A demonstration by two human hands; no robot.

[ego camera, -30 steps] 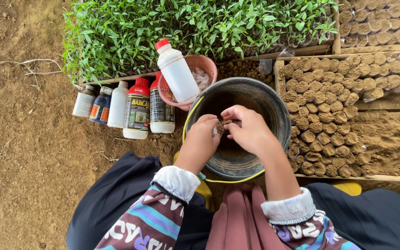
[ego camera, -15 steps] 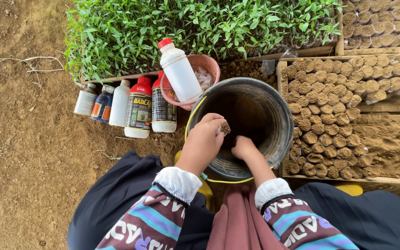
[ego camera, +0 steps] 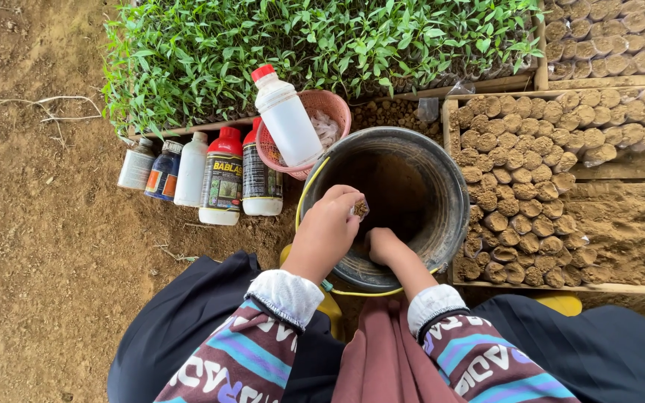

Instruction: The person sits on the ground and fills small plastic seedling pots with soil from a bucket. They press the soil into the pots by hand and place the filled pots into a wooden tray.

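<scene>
Left hand (ego camera: 328, 227): pinches a small soil plug (ego camera: 361, 209) above the bucket (ego camera: 449, 186), centre frame.
Right hand (ego camera: 384, 245): reaches down inside the bucket; grip unclear.

Lined up on bare soil left of the left hand (ego camera: 328, 230): five labelled bottles (ego camera: 201, 173), two red-capped; beyond them, a white red-capped bottle (ego camera: 286, 115) leaning in a pink basket (ego camera: 331, 104).

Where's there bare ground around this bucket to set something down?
Free: the bare dirt left of the bottles, and the soil strip right of the filled soil bags. Crowded: bottles and the pink basket press against the bucket, where the left hand and right hand work.
</scene>
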